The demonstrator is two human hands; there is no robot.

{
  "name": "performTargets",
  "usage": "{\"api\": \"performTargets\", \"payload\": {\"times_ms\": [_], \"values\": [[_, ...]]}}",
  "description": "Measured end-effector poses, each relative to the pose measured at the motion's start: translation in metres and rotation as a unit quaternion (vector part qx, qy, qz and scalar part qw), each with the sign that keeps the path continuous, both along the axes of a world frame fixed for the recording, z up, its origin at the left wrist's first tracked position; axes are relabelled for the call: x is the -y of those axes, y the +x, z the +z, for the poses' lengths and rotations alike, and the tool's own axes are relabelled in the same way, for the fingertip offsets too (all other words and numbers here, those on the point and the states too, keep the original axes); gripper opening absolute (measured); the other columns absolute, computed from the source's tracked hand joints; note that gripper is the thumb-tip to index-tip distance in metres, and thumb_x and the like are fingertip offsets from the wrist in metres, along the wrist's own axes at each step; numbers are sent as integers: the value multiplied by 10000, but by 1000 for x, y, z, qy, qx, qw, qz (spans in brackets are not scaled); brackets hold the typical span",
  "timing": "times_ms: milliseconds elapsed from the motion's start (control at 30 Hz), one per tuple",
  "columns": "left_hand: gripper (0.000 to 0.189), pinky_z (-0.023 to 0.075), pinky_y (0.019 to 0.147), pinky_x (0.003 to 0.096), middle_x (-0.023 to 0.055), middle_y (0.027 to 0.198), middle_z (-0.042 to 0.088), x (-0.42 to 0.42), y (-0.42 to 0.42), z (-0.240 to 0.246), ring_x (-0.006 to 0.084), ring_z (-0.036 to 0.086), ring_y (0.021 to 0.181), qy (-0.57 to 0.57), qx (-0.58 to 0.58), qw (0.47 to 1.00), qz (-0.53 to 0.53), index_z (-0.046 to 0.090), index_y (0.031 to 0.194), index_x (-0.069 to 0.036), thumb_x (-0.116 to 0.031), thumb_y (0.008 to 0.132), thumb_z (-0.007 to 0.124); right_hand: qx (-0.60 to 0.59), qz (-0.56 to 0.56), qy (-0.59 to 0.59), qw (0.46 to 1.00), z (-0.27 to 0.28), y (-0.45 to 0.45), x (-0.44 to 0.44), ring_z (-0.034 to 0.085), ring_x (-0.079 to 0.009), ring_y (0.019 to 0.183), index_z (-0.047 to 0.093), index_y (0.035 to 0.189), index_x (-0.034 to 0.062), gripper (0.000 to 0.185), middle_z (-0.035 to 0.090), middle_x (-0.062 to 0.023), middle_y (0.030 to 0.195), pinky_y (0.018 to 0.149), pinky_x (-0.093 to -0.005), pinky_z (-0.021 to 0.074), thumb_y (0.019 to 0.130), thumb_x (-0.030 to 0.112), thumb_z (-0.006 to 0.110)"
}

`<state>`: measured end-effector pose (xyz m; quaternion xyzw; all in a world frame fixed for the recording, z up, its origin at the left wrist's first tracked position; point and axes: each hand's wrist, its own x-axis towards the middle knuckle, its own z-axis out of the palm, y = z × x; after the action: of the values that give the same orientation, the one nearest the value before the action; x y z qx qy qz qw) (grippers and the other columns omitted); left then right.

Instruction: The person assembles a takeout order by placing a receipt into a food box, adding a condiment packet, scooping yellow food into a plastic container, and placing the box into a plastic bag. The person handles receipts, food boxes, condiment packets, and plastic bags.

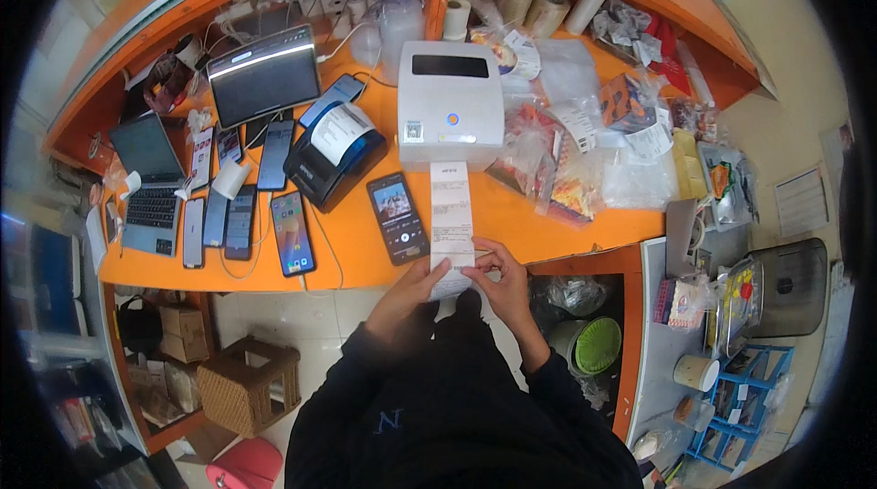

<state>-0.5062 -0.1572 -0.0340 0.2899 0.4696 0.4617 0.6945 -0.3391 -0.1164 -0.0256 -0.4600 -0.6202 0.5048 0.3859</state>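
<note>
A long printed paper strip [450,208] hangs from the front of a white label printer [452,95] and over the edge of the orange desk [356,215]. My left hand [410,297] pinches the strip's lower part, thumb on top. On the strip's right edge, my right hand [501,278] grips the paper between thumb and fingers. The strip's lowest end is partly hidden. Just left of the strip lies a smartphone with a lit screen [399,218]. A black receipt printer [336,153] with paper coming out stands further left.
Several phones, a laptop [151,208] and a tablet [264,78] occupy the left side, with cables among them. Bagged goods with labels [572,174] cover the right side. Under the desk are a green-rimmed bin [597,345] and a woven brown stool [240,389].
</note>
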Motion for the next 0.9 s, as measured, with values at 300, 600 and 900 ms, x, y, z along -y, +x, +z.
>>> {"api": "performTargets", "payload": {"times_ms": [300, 600, 900], "values": [[294, 455, 788, 263, 53, 1022, 639, -21, 14, -14, 118, 578, 911, 112, -92, 988, -55, 593, 1123, 5, -216, 934, 549, 173, -68, 108, 977, 15, -2, -3, 561, -194, 663, 678, 893, 67, 211, 585, -70, 696, 626, -303, 458, 695, 62, 750], [310, 457, 778, 264, 50, 1019, 620, -12, 14, -33, 110, 563, 903, 108, -70, 992, -5, 572, 1127, 14, -236, 952, 519, 186, -23, 125, 974, 7, 0, -15, 556, -183, 641, 683, 849, 40, 161, 592, -79, 690, 601, -295, 440, 710, 93, 746], [338, 435, 846, 284, 60, 1084, 597, -8, 12, -45, 120, 535, 981, 118, -70, 991, -8, 540, 1177, 17, -234, 953, 518, 212, 38, 172, 961, 0, -3, -18, 554, -239, 720, 645, 788, 25, 138, 589, -98, 746, 650, -336, 438, 706, 87, 737]]}}
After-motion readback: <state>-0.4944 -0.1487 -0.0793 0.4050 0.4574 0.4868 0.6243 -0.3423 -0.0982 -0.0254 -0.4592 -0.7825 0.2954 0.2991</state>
